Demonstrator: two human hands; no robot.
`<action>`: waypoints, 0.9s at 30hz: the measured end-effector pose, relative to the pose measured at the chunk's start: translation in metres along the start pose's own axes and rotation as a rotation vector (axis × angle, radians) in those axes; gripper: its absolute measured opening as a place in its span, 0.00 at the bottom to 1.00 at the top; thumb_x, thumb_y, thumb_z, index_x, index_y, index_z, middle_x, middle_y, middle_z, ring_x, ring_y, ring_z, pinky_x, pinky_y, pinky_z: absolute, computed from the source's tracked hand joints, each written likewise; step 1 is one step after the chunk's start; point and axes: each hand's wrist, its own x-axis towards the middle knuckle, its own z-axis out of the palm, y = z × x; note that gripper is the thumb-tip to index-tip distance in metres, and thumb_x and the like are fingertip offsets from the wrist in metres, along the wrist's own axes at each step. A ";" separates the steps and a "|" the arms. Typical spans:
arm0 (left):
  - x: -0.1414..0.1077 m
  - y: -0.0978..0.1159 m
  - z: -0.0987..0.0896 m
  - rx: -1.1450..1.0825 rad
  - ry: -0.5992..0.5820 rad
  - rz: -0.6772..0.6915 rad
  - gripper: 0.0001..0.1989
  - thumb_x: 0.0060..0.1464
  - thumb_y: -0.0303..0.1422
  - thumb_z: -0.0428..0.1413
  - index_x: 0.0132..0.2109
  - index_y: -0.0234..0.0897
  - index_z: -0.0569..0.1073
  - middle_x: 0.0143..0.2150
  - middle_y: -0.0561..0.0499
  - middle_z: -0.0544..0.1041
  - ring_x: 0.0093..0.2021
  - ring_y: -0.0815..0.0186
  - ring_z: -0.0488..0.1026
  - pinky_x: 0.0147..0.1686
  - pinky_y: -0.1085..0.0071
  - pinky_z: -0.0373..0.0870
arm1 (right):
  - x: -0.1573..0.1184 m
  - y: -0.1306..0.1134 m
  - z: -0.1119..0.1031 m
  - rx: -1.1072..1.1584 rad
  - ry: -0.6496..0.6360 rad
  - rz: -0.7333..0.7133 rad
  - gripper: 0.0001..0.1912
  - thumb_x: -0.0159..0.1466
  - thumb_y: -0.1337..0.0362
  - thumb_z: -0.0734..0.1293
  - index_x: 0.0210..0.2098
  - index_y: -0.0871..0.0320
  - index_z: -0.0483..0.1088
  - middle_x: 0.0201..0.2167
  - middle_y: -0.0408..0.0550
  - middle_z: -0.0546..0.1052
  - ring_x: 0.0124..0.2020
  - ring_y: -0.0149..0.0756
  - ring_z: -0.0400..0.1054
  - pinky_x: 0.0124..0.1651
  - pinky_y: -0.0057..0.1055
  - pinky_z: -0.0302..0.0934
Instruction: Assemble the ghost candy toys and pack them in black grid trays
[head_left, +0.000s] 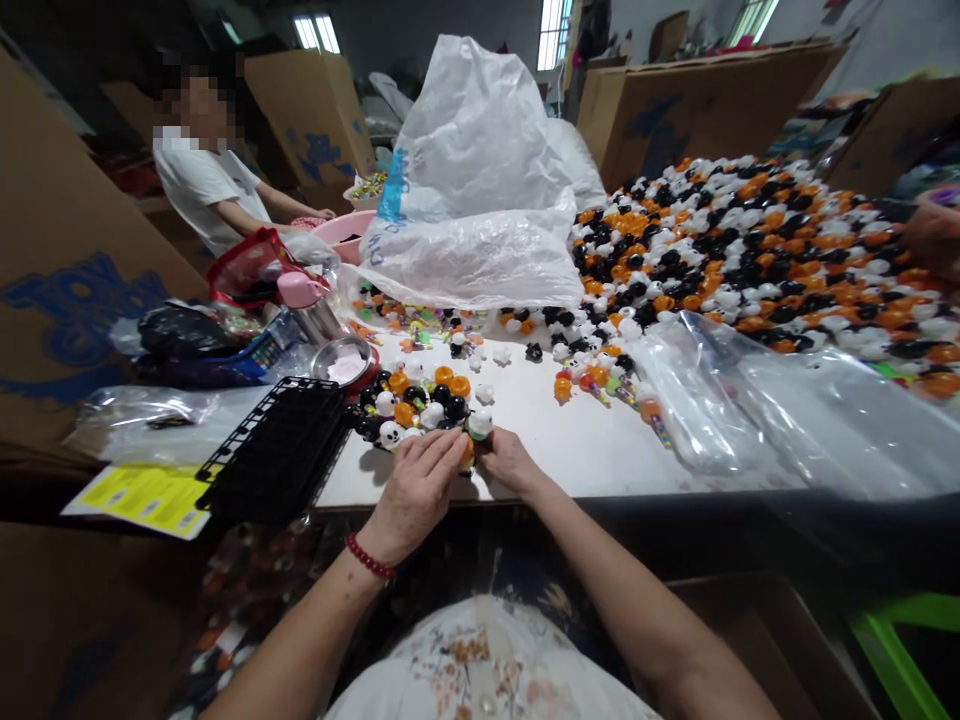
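Near the front edge of the white table [585, 450], my left hand [424, 480] bends over an orange piece [468, 452], its fingers pressed together around it. Close beside it on the right, my right hand [510, 460] is closed at a white piece [480, 424] with a bit of green under it; its fingertips are partly hidden. Just beyond my left hand lies a small heap of black, orange and white figures [431, 414], one a white skull-like head [391, 434]. A few loose white pieces [484, 393] lie to the right of the heap.
Black plastic racks [277, 450] and yellow printed sheets [142, 498] lie left. A metal bowl [345, 362] stands behind the racks. A large white sack [480, 180] and a big pile of figures [750, 250] fill the back. Clear bags [705, 400] lie right. A person [206, 180] works at back left.
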 end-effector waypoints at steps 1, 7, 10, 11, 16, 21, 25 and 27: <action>0.000 0.000 0.000 -0.001 -0.001 0.000 0.23 0.60 0.22 0.51 0.62 0.38 0.64 0.57 0.43 0.74 0.57 0.58 0.69 0.53 0.57 0.64 | 0.000 -0.001 -0.001 -0.062 -0.004 -0.030 0.07 0.58 0.70 0.64 0.35 0.61 0.73 0.32 0.48 0.77 0.33 0.36 0.69 0.36 0.29 0.60; -0.003 -0.001 0.003 -0.005 0.011 -0.004 0.25 0.59 0.22 0.53 0.62 0.38 0.63 0.57 0.44 0.74 0.57 0.58 0.69 0.54 0.57 0.64 | 0.004 0.002 -0.005 -0.236 -0.073 -0.138 0.08 0.59 0.73 0.63 0.36 0.60 0.71 0.35 0.49 0.77 0.36 0.37 0.68 0.40 0.28 0.60; -0.002 0.001 0.001 -0.015 0.017 -0.010 0.25 0.59 0.24 0.54 0.62 0.38 0.63 0.57 0.43 0.74 0.57 0.58 0.69 0.54 0.57 0.64 | 0.004 0.002 -0.001 -0.250 -0.054 -0.147 0.09 0.58 0.76 0.62 0.36 0.59 0.70 0.34 0.48 0.76 0.34 0.36 0.67 0.40 0.28 0.61; -0.001 0.002 0.000 -0.018 0.021 -0.015 0.25 0.59 0.24 0.54 0.62 0.39 0.63 0.57 0.43 0.74 0.57 0.58 0.69 0.54 0.57 0.64 | 0.003 0.002 0.001 -0.245 -0.041 -0.152 0.10 0.57 0.76 0.62 0.36 0.59 0.70 0.34 0.48 0.75 0.35 0.36 0.67 0.40 0.28 0.61; 0.011 0.010 -0.002 0.028 0.019 -0.037 0.25 0.60 0.28 0.54 0.63 0.38 0.63 0.61 0.41 0.70 0.61 0.55 0.65 0.57 0.57 0.62 | -0.001 0.007 -0.002 -0.190 -0.040 -0.190 0.10 0.60 0.73 0.64 0.39 0.57 0.72 0.36 0.46 0.76 0.37 0.35 0.69 0.42 0.29 0.63; 0.025 0.012 0.003 0.111 -0.090 -0.003 0.23 0.63 0.33 0.51 0.64 0.37 0.64 0.66 0.43 0.65 0.67 0.55 0.59 0.60 0.56 0.56 | -0.002 0.035 -0.072 -0.436 0.314 -0.084 0.13 0.64 0.66 0.63 0.48 0.58 0.71 0.42 0.50 0.74 0.40 0.35 0.69 0.47 0.30 0.63; 0.028 0.009 0.009 0.124 -0.100 0.002 0.21 0.64 0.35 0.50 0.62 0.37 0.66 0.63 0.42 0.68 0.65 0.56 0.62 0.61 0.56 0.54 | 0.003 0.060 -0.141 -0.688 0.578 0.094 0.13 0.64 0.68 0.59 0.45 0.63 0.70 0.47 0.60 0.69 0.48 0.46 0.64 0.52 0.41 0.59; 0.027 0.008 0.011 0.122 -0.083 0.011 0.21 0.63 0.35 0.51 0.62 0.37 0.67 0.62 0.41 0.69 0.64 0.55 0.64 0.61 0.55 0.55 | 0.004 0.068 -0.159 -0.755 0.565 0.149 0.12 0.64 0.69 0.58 0.43 0.65 0.70 0.46 0.64 0.69 0.46 0.49 0.64 0.49 0.43 0.59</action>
